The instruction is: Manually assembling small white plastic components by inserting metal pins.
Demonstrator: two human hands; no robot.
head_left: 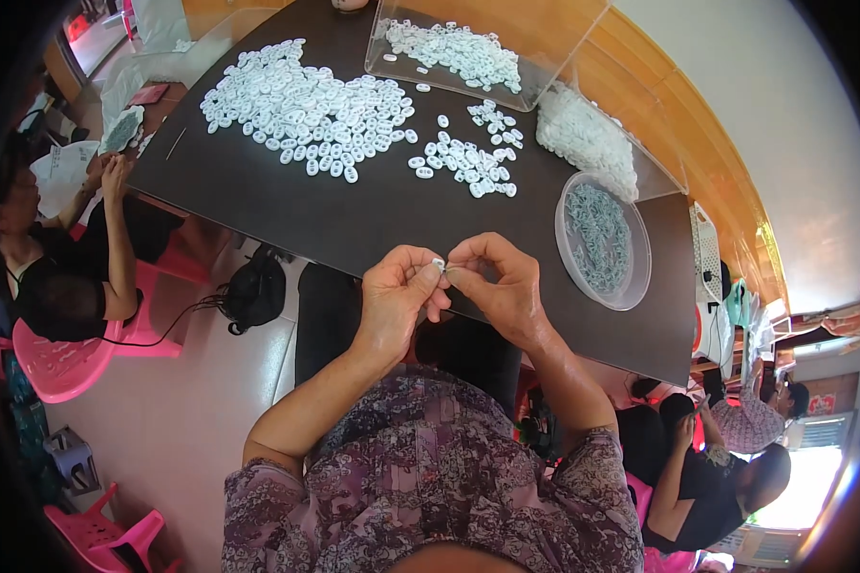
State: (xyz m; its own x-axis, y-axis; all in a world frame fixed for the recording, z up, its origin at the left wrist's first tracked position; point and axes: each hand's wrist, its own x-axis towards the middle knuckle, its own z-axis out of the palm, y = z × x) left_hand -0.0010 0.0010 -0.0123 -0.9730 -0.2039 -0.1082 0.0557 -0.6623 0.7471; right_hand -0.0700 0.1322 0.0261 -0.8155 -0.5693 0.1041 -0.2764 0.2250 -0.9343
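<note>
My left hand (pixel 397 291) and my right hand (pixel 502 282) meet at the near edge of a dark table (pixel 287 215). Between their fingertips they pinch one small white oval plastic piece (pixel 439 264); both hands grip it. A big spread of the same white pieces (pixel 306 105) lies at the far left of the table, and a smaller cluster (pixel 473 158) sits further right.
A round clear dish (pixel 604 239) holds thin grey-green rings. A clear tray (pixel 459 53) with white pieces and a clear bag (pixel 588 138) of white parts lie at the back. Other people sit left and right on pink chairs (pixel 62 368). A black bag (pixel 255 291) rests on the floor.
</note>
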